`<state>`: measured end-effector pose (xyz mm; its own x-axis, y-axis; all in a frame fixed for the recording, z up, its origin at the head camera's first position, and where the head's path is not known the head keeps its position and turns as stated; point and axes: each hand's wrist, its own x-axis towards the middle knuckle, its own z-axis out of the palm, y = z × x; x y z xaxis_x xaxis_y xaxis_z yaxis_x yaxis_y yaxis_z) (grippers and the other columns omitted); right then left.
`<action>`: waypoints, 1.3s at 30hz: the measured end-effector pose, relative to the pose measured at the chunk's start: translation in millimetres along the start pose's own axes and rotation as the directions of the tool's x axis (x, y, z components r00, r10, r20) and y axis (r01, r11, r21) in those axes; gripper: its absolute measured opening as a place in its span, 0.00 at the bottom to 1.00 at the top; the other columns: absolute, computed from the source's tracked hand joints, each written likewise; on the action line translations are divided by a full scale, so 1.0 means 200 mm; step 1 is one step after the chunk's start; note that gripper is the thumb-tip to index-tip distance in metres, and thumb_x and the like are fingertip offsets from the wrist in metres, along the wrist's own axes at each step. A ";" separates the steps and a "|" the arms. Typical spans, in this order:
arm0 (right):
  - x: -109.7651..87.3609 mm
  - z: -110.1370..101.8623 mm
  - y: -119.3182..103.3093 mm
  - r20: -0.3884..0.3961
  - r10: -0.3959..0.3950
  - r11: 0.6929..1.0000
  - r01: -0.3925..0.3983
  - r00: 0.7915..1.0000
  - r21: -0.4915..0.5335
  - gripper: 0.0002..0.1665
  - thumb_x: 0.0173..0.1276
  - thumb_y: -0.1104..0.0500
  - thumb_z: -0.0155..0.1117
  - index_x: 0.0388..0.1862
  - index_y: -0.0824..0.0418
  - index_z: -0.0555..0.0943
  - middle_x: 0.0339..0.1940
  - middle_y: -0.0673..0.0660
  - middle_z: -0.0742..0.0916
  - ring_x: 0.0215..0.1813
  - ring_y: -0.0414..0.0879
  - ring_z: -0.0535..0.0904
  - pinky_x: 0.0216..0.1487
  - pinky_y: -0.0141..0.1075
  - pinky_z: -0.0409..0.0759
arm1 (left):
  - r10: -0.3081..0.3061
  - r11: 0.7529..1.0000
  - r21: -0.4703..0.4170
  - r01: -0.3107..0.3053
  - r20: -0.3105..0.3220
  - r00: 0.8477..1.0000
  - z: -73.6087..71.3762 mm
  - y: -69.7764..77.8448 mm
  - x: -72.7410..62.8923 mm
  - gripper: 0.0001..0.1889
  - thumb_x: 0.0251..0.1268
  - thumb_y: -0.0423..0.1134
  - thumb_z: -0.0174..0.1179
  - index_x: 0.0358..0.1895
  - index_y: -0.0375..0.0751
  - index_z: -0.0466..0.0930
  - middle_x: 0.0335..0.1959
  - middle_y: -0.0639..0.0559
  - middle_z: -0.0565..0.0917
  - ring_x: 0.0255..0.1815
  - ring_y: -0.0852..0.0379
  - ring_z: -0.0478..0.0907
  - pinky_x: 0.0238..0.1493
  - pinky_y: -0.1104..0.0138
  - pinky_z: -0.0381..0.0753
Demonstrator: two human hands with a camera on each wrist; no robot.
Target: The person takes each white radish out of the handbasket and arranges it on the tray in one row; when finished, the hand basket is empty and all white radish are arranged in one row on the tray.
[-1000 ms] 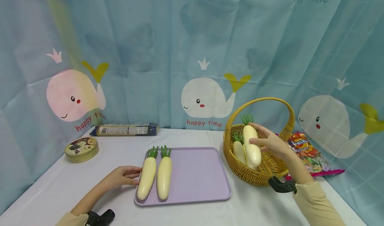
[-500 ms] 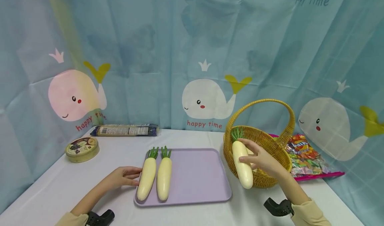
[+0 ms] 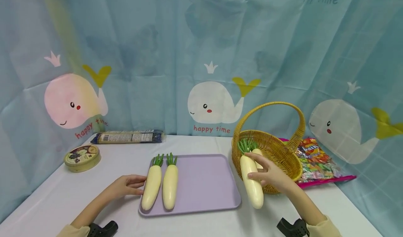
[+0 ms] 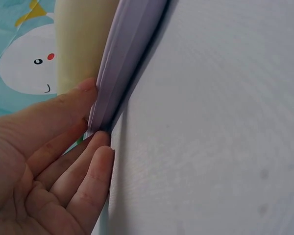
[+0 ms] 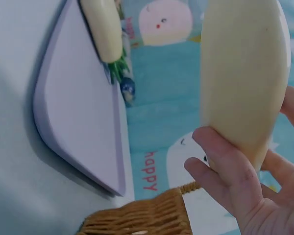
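My right hand (image 3: 266, 172) grips a white radish (image 3: 252, 184) with green leaf stubs, tilted in front of the basket's left side. In the right wrist view, thumb and fingers wrap the held radish (image 5: 245, 63) from both sides. Behind it another radish (image 3: 258, 152) shows inside the yellow wicker basket (image 3: 284, 156), partly hidden. Two more radishes, a left one (image 3: 151, 188) and a right one (image 3: 170, 187), lie side by side on the lilac tray (image 3: 206, 184). My left hand (image 3: 126, 187) holds the tray's left rim (image 4: 118, 63), thumb at its top edge and fingers below.
A round tin (image 3: 82, 158) stands at the left, and a long clear-ended packet (image 3: 129, 137) lies along the back by the curtain. Right of the basket is a colourful candy bag (image 3: 318, 163) with a pink edge. The basket's tall handle (image 3: 270, 105) arches over it.
My right hand has lifted the radish out of the basket and brought it left and toward me, past the front rim. The left hand has stayed at the tray's edge.
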<state>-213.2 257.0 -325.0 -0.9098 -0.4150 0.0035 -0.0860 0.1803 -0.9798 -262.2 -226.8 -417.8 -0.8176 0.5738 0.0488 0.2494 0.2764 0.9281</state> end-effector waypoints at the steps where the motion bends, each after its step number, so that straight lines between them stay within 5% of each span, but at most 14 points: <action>1: -0.01 0.01 0.00 0.006 -0.002 1.000 0.002 1.000 -0.004 0.42 0.59 0.63 0.62 0.69 0.59 0.53 0.65 0.69 0.55 0.45 0.56 0.76 0.36 0.49 0.79 | 0.003 1.000 -0.001 -0.003 0.003 1.000 0.00 0.00 0.00 0.31 0.54 0.34 0.63 0.54 0.12 0.61 0.53 0.21 0.65 0.52 0.35 0.68 0.47 0.65 0.75; 10: 0.03 0.07 0.02 0.033 -0.011 1.000 0.012 0.999 -0.028 0.42 0.58 0.61 0.64 0.69 0.58 0.55 0.59 0.68 0.67 0.43 0.55 0.77 0.34 0.45 0.80 | 0.004 1.000 0.007 -0.004 -0.001 1.000 0.00 -0.01 0.00 0.31 0.54 0.34 0.63 0.54 0.12 0.61 0.53 0.22 0.65 0.53 0.34 0.67 0.48 0.65 0.75; 18: 0.13 0.13 0.04 0.040 -0.050 0.995 0.053 0.998 -0.088 0.43 0.56 0.61 0.66 0.68 0.59 0.57 0.63 0.67 0.63 0.46 0.54 0.77 0.30 0.42 0.80 | 0.010 1.000 0.003 -0.010 0.006 1.000 0.01 0.00 0.00 0.31 0.55 0.34 0.62 0.54 0.12 0.61 0.53 0.22 0.65 0.53 0.37 0.69 0.48 0.66 0.75; 27: 0.25 0.20 0.04 0.013 -0.071 0.987 0.072 0.997 -0.143 0.43 0.54 0.57 0.69 0.67 0.56 0.61 0.61 0.63 0.66 0.35 0.48 0.77 0.26 0.35 0.77 | 0.008 1.000 -0.008 -0.008 -0.005 1.000 0.00 0.00 0.00 0.31 0.55 0.33 0.62 0.54 0.13 0.61 0.53 0.22 0.66 0.53 0.34 0.67 0.48 0.66 0.75; 39: 0.44 0.34 0.11 0.016 -0.031 0.996 0.032 0.999 -0.088 0.42 0.53 0.58 0.69 0.66 0.55 0.62 0.58 0.65 0.69 0.43 0.53 0.79 0.32 0.45 0.81 | 0.002 1.000 0.008 -0.002 -0.005 1.000 0.01 0.02 -0.01 0.32 0.53 0.34 0.64 0.54 0.12 0.61 0.53 0.21 0.65 0.53 0.32 0.66 0.49 0.64 0.74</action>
<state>-267.5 163.9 -360.6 -0.9001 -0.4347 0.0308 -0.1508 0.2444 -0.9579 -257.5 -225.6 -414.8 -0.8194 0.5709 0.0527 0.2553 0.2809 0.9252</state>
